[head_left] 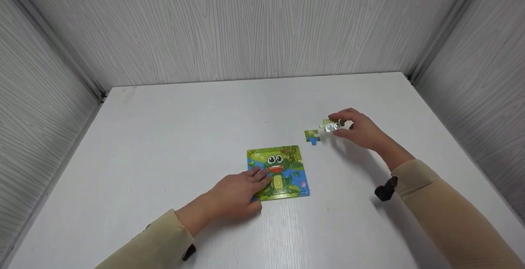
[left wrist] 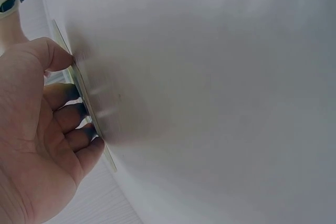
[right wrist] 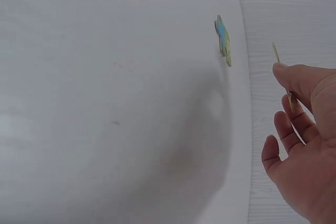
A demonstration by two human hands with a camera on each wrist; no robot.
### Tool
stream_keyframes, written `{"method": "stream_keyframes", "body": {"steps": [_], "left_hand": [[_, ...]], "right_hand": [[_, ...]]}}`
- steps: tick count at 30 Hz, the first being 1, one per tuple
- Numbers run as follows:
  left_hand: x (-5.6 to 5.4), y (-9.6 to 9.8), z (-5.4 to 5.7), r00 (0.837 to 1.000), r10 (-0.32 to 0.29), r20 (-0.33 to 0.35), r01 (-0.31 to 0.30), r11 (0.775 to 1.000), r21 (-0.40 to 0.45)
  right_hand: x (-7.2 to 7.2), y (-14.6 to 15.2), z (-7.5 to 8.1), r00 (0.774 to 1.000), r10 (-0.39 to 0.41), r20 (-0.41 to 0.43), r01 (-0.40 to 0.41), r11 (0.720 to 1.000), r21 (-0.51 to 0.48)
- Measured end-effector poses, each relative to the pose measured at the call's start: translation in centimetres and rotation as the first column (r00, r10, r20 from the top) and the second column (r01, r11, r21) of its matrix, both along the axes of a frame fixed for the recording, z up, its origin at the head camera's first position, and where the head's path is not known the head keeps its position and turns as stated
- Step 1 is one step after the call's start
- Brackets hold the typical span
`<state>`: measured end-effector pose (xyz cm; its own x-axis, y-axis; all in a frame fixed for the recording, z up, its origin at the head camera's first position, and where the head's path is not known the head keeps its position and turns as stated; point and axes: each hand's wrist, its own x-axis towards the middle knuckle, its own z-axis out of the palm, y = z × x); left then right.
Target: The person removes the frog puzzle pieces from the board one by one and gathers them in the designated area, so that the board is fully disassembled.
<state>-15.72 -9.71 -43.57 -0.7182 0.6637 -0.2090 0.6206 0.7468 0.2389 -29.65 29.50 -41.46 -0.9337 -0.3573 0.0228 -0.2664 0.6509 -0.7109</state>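
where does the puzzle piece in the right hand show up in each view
Head: the puzzle piece, right of centre, pinched by the right hand.
Left wrist: not visible.
Right wrist: its edge, right of centre, above the thumb tip.
Shared landmark: white table, in all three.

Grey-grained walls [head_left: 246, 27] rise on three sides; the tabletop [head_left: 164, 129] is white.

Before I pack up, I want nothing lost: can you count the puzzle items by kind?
Frog puzzle: 1
Loose piece lying on the table: 1
Held piece in the right hand: 1
Total: 3
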Motion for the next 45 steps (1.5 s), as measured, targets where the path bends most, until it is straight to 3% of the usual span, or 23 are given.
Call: {"method": "stream_keyframes", "body": {"steps": [10, 32, 45], "left_hand": [[0.1, 0.0, 0.0, 0.999, -0.013, -0.033, 0.014, 1.0, 0.013], [0.1, 0.0, -0.2, 1.0, -0.006, -0.021, 0.006, 1.0, 0.013], [0.1, 0.0, -0.1, 1.0, 0.006, -0.01, -0.006, 1.0, 0.01]], "right_hand": [[0.0, 1.3, -1.1, 0.999, -0.034, 0.036, 0.034, 0.999, -0.001], [0.1, 1.9, -2.6, 0.981, -0.135, 0.138, 0.134, 0.991, 0.02], [-0.1, 2.0, -3.0, 0.982, -0.13, 0.135, 0.127, 0.991, 0.033]]}}
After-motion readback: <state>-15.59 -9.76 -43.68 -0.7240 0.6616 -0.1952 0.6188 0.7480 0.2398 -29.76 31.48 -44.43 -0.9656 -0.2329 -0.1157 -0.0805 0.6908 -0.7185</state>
